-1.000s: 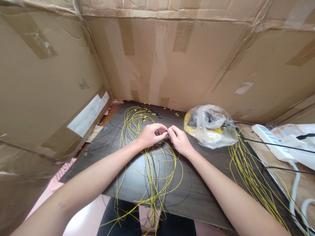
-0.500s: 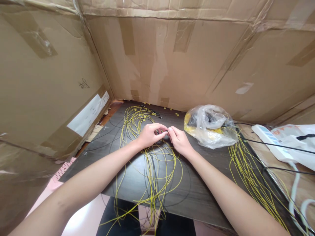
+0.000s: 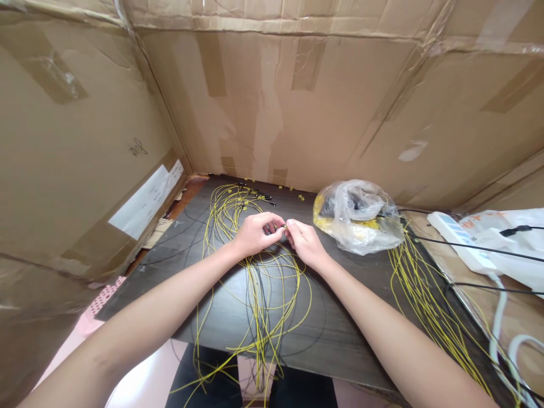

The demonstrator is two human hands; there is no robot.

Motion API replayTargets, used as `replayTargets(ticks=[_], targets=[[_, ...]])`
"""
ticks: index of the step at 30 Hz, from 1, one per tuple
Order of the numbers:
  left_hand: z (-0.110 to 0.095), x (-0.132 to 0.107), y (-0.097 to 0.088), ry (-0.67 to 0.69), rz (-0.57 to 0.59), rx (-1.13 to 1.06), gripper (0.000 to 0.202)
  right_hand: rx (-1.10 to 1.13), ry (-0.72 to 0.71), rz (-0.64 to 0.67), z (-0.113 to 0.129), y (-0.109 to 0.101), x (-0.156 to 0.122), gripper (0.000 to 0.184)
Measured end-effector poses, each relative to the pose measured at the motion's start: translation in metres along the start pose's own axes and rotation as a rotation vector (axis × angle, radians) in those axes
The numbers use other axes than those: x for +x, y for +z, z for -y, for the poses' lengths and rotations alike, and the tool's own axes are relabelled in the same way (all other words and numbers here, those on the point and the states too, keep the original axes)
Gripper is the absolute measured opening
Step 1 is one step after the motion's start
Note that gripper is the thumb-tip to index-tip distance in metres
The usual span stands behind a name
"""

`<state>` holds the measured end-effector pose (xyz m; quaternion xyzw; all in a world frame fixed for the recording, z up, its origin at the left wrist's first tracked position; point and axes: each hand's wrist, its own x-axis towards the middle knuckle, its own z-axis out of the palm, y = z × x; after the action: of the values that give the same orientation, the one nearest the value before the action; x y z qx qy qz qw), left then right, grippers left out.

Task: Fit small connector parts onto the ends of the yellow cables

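Observation:
My left hand point(image 3: 255, 233) and my right hand point(image 3: 302, 242) meet fingertip to fingertip above the middle of a dark wooden board point(image 3: 340, 334). Both are closed in a pinch on the end of a thin yellow wire point(image 3: 284, 226), which carries a small dark tip. Below the hands lies a loose tangle of yellow and black wires point(image 3: 263, 294) that spills over the board's near edge. Another bundle of yellow wires point(image 3: 232, 207) lies farther back to the left.
A clear plastic bag point(image 3: 355, 218) with yellow and black parts sits to the right of my hands. More yellow wires point(image 3: 425, 294) trail down the right side. A white power strip point(image 3: 457, 241) and black cables lie at far right. Taped cardboard walls point(image 3: 272, 113) enclose the board.
The hands stay pinched together in the same spot; only the fingers shift slightly. The view has drifted a little, so everything sits a bit left of before.

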<state>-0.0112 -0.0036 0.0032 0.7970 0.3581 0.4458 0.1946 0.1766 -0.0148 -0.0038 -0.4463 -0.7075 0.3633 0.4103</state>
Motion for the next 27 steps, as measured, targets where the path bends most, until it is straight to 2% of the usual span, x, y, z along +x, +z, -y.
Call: replayTargets(ticks=[6,14,27], targets=[[0.0011,0.0012,-0.0002,-0.109,0.017,-0.043,0.01,-0.052,-0.011,0.027,0.0034,-0.0027,-0.0004,0.041],[0.0038,0.001,-0.0001,-0.105,0.026,-0.018,0.011,-0.128,-0.057,0.014,0.0069,-0.0045,-0.0008,0.031],[0.0019,0.001,-0.0011,-0.104,0.032,0.011,0.012,-0.084,-0.038,0.023,0.0063,-0.0044,-0.0008,0.028]])
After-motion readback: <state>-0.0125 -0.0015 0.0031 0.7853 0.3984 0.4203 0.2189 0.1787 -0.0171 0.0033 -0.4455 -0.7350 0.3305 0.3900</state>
